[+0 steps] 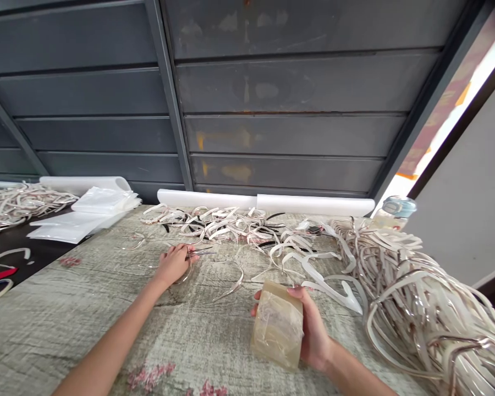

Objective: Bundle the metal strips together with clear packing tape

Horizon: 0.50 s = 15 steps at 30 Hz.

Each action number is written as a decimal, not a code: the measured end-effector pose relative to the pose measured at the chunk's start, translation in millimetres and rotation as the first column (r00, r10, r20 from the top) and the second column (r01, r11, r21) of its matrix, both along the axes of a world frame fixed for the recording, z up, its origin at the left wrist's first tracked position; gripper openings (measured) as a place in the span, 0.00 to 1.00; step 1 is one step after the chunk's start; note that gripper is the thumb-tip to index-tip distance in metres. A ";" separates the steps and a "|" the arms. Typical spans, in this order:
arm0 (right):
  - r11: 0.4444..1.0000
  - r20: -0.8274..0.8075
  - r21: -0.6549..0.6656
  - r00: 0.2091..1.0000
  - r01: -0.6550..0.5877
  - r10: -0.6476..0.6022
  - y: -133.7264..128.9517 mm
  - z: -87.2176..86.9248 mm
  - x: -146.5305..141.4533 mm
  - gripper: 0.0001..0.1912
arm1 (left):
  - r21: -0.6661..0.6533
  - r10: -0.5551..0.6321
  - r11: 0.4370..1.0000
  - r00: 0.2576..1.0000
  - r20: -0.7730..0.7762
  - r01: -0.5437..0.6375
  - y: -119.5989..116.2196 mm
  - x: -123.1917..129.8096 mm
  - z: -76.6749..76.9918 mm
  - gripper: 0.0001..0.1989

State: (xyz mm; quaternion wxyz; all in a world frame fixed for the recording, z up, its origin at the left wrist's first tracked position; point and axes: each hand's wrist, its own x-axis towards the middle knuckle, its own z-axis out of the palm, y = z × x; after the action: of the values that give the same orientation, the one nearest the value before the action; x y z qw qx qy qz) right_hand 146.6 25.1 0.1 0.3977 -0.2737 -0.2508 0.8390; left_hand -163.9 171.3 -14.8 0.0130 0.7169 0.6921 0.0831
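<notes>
My right hand (pixel 312 328) is closed around a wide roll of clear packing tape (pixel 278 330), held tilted above the patterned tablecloth (pixel 214 352). Farther left, my left hand (pixel 175 265) is low over the cloth, its fingers closed on a few thin strips (pixel 202 251), partly hidden by the hand. Between the two hands lies a loose curved strip (pixel 235 283). Beyond them spreads a tangle of white, clear and black strips (pixel 231 223). A flat white strip (pixel 334 291) rests just past the tape roll.
A large heap of pale strips (pixel 433 297) covers the right side, with a lidded plastic container (pixel 396 209) behind it. White foam rolls (pixel 313 204) line the grey panelled wall (pixel 289 88). Clear plastic bags (pixel 91 212) and another strip pile (pixel 20 203) lie at left.
</notes>
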 end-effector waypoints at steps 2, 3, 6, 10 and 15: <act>1.000 -0.004 0.004 1.000 -0.003 0.003 0.5 0.1 -0.1 0.31 | -0.027 -0.025 0.999 1.000 0.003 0.025 -1.0 0.0 5.6 0.13; 1.000 -0.008 0.009 1.000 -0.005 0.005 0.9 -0.3 -0.1 0.31 | -0.043 -0.038 0.998 0.999 0.000 0.038 -1.5 -0.3 8.4 0.12; 1.000 -0.023 0.010 1.000 -0.007 0.007 1.7 -2.7 0.3 0.31 | -0.097 -0.064 0.993 0.998 -0.008 0.063 -2.5 -2.2 13.8 0.10; 1.000 -0.024 -0.004 1.000 0.003 -0.003 2.1 -5.8 1.0 0.31 | -0.150 -0.074 0.986 0.997 0.016 0.076 -1.7 -7.2 11.5 0.09; 1.000 -0.014 -0.021 1.000 0.012 -0.012 1.1 -4.7 1.3 0.31 | -0.178 -0.068 0.981 0.995 0.076 0.081 1.0 -11.1 8.4 0.09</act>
State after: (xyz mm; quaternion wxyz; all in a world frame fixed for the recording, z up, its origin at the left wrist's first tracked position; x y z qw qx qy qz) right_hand 147.9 26.2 -4.7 0.4017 -0.2735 -0.2374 0.8411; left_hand -175.0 172.4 -6.4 0.1055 0.7348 0.6686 0.0443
